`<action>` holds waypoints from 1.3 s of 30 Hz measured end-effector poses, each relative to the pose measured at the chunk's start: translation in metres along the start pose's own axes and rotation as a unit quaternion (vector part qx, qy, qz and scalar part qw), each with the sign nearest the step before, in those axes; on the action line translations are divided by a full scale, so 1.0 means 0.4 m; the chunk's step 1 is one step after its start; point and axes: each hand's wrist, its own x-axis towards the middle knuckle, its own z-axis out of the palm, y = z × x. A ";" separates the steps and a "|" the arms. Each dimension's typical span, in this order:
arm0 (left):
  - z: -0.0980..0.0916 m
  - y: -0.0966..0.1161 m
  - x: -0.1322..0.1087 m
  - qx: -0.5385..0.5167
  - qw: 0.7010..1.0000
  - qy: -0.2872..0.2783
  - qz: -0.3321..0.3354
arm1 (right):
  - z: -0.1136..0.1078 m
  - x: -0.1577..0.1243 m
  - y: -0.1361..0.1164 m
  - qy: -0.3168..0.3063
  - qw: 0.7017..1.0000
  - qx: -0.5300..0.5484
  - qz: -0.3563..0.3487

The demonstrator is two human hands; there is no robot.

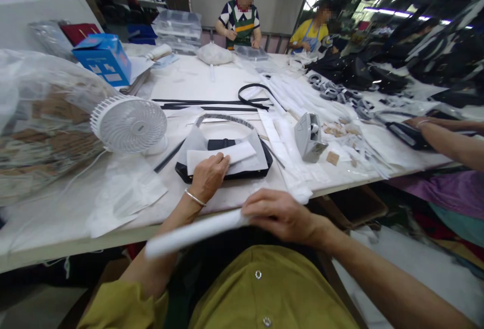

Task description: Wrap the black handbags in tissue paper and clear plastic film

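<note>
A black handbag [245, 174] lies on the table in front of me, its handle [227, 119] wrapped and arched away from me. White sheeting [257, 156] covers much of its front, leaving a dark flap [215, 144] showing. My left hand [210, 177] is closed on a folded white foam strip [242, 152] lying across the bag. Nearer my body, at the table edge, my right hand [282, 213] grips one end of another white foam strip [196, 234], long and blurred, which points left over my left forearm.
A white fan [130, 123] and a large plastic bag [49, 132] stand left. Beyond the handbag lie black straps [207, 105]. A tape dispenser [309, 137] stands right. A co-worker's hand [418, 121] touches a black bag [406, 135]; two people work across the table.
</note>
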 end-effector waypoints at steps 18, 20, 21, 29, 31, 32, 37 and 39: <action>0.019 -0.013 -0.005 -0.046 0.996 0.053 -0.051 | -0.117 0.135 0.254 0.121 0.987 -0.024 0.106; 0.024 -0.013 -0.003 -0.063 0.993 0.065 -0.076 | -0.115 0.142 0.279 0.102 0.981 0.046 0.159; 0.025 -0.013 -0.003 -0.067 0.992 0.069 -0.084 | -0.116 0.143 0.288 0.093 0.978 0.063 0.175; 0.009 -0.026 -0.022 -0.043 0.992 0.112 0.048 | -0.111 0.162 0.278 0.034 0.979 -0.083 0.182; -0.003 -0.031 -0.024 -0.039 0.986 0.143 0.072 | -0.104 0.165 0.289 0.040 0.981 -0.098 0.161; -0.009 -0.032 -0.024 -0.032 0.984 0.157 0.076 | -0.102 0.166 0.297 0.041 0.982 -0.106 0.149; -0.039 -0.027 -0.014 -0.016 0.992 0.093 0.085 | -0.106 0.177 0.326 0.045 0.981 -0.166 0.088; -0.048 -0.025 -0.013 -0.014 0.996 0.028 0.083 | -0.110 0.189 0.328 0.045 0.975 -0.200 0.080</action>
